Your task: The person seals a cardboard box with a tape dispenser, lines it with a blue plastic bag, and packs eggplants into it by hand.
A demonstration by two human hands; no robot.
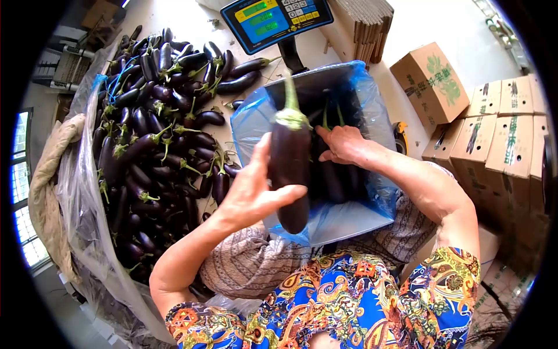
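Note:
A large dark purple eggplant (289, 168) with a green stem is gripped in my left hand (247, 189), held upright above the near left part of the box. The box is lined with a blue plastic bag (376, 110) and has more dark eggplants (331, 180) inside. My right hand (343, 142) reaches into it, fingers bent at the stem of one eggplant there. Whether those fingers are closed around anything is hard to make out. To the left of my left hand spreads a big heap of eggplants (157, 128).
Behind the box stands a scale display (273, 20) with lit green digits. Flattened cardboard (366, 23) is stacked beyond it. Printed cartons (485, 139) are piled at the right, with a yellow tape dispenser (401, 136) near them. Clear plastic sheeting (87, 203) edges the heap.

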